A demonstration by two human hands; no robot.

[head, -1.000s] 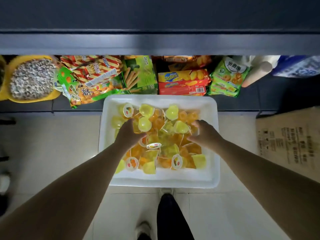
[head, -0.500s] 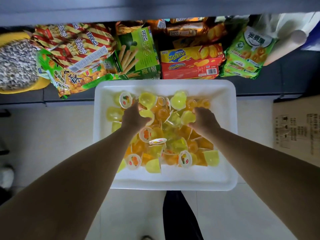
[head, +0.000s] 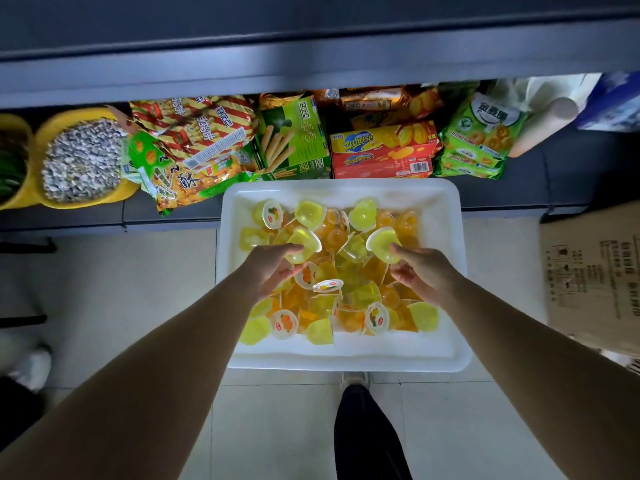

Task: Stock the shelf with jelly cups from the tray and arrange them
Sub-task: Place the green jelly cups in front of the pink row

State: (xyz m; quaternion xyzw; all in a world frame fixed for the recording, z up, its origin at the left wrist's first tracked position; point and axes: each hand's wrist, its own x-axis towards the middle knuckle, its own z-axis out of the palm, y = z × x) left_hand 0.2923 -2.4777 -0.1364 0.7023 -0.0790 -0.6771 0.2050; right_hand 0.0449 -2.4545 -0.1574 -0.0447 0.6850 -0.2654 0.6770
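A white tray (head: 446, 209) sits on the floor in front of the shelf, heaped with several yellow and orange jelly cups (head: 349, 299). My left hand (head: 268, 268) holds a yellow jelly cup (head: 304, 244) lifted just above the pile. My right hand (head: 424, 271) holds another yellow jelly cup (head: 382, 247) the same way. Both cups are tilted, held at the fingertips over the middle of the tray. The dark shelf edge (head: 311, 64) runs across the top.
The bottom shelf behind the tray holds snack bags (head: 194, 133), a green biscuit box (head: 294, 136), a red Zecheese box (head: 381, 150) and green cookie packs (head: 478, 140). A yellow basin of seeds (head: 81, 161) stands left. A cardboard box (head: 595, 271) stands right. My leg (head: 367, 427) is below the tray.
Both hands dug into the pile and have each come up with a yellow jelly cup. The camera has tilted up, showing more of the upper shelf edge.
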